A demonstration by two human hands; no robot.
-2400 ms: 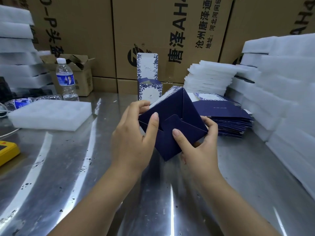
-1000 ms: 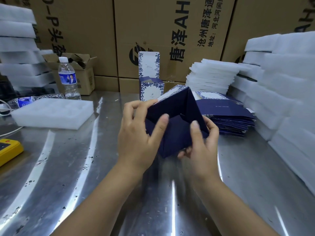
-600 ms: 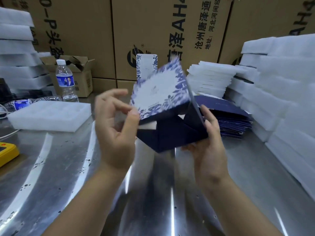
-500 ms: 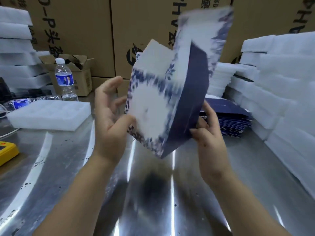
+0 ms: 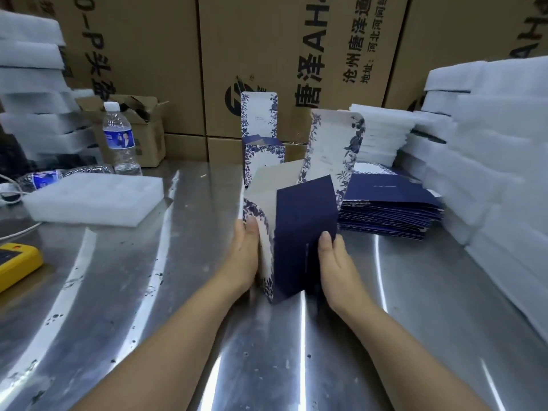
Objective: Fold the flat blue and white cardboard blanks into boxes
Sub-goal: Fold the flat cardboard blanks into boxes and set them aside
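My left grip (image 5: 243, 256) and right grip (image 5: 335, 262) clasp the box (image 5: 302, 232) from either side, upright mid tabletop (image 5: 148, 292).

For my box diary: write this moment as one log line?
box: upright, lid open | left hand: holds patterned side | right hand: holds blue side | flat blanks: stacked nearby

Two boxes (image 5: 302, 232) (image 5: 262, 155), two bottles (image 5: 120, 137) (image 5: 44, 178) (one lying), one blank stack (image 5: 385, 212)
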